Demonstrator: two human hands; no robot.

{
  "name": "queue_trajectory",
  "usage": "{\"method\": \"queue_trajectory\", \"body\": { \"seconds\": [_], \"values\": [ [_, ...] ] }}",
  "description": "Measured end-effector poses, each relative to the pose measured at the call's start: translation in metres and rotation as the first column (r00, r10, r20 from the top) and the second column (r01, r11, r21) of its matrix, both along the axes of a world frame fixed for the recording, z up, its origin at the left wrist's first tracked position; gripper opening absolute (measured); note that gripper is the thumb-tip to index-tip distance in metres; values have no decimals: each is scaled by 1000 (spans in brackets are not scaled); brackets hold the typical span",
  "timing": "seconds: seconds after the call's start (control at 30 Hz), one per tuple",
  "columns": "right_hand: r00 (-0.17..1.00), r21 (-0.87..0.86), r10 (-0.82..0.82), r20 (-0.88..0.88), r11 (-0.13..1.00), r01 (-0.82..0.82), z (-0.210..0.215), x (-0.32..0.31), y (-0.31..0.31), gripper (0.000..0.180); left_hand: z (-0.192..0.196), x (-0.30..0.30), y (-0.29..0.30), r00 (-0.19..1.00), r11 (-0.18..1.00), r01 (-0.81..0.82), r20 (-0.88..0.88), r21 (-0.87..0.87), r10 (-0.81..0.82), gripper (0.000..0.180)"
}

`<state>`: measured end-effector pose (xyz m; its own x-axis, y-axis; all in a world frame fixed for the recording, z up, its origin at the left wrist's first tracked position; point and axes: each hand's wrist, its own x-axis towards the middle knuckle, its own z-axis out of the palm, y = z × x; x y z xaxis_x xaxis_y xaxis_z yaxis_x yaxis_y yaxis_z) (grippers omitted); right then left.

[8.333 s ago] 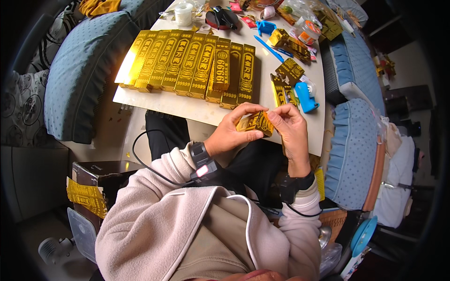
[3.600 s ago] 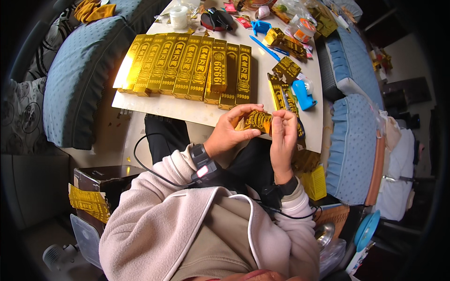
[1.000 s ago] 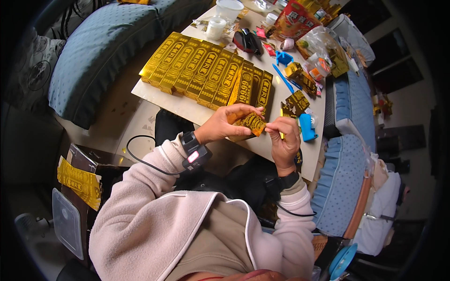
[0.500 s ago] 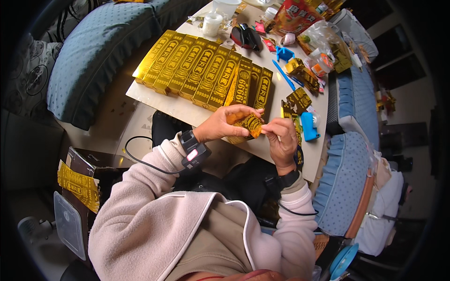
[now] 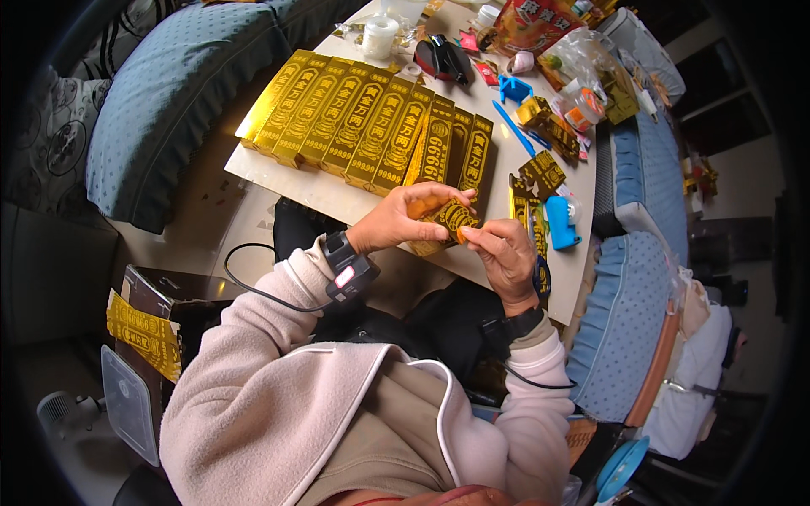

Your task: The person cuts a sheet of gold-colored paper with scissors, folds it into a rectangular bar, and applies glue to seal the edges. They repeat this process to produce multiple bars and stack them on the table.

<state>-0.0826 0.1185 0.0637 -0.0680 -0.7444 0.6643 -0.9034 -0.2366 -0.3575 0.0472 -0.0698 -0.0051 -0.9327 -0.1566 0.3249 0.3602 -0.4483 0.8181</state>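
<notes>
My left hand (image 5: pixel 390 221) is closed round the near end of a long gold cardboard box (image 5: pixel 452 218), thumb below and fingers above. At that end, my right hand (image 5: pixel 506 257) pinches the box's small orange-gold flap between thumb and fingertips. Part of the box is covered by my fingers. Beyond my hands, a row of matching gold boxes (image 5: pixel 337 122) with dark lettering lies side by side on the pale table (image 5: pixel 261 173).
A blue tape dispenser (image 5: pixel 561 223) sits right of my hands, beside gold scraps (image 5: pixel 541 173). Farther off are a blue pen (image 5: pixel 513 128), a red-and-black tape dispenser (image 5: pixel 442 61), a white roll (image 5: pixel 380 37) and a red snack bag (image 5: pixel 533 29). Blue-covered seats (image 5: pixel 181 93) flank the table.
My right fingertips have moved slightly left and in against the box end, and the orange-gold flap shows less now. My left hand keeps its hold.
</notes>
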Motion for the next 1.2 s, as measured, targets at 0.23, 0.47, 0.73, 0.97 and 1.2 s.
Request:
{"method": "queue_trajectory", "body": {
  "seconds": [0.23, 0.47, 0.73, 0.97, 1.2],
  "values": [
    [993, -89, -19, -114, 996, 8, -15, -5, -3, 54, 0, 0, 1, 1000, 1000, 1, 3, -1, -1, 62],
    [987, -214, -32, -155, 977, -2, -33, -11, -6, 60, -2, 0, 1, 1000, 1000, -1, -2, 13, 1, 63],
    [999, -91, 17, -51, 996, -21, -35, -12, 12, 50, -1, 0, 2, 1000, 1000, -16, -7, -23, 16, 62],
    [993, -142, -121, -12, 983, 118, -4, -7, 11, 28, 1, 2, 4, 1000, 1000, 5, 19, 11, -5, 63],
    [999, -58, -30, -40, 998, 27, 2, -1, 0, 38, 2, 2, 4, 1000, 999, -12, 9, -30, 13, 63]
  ]
}}
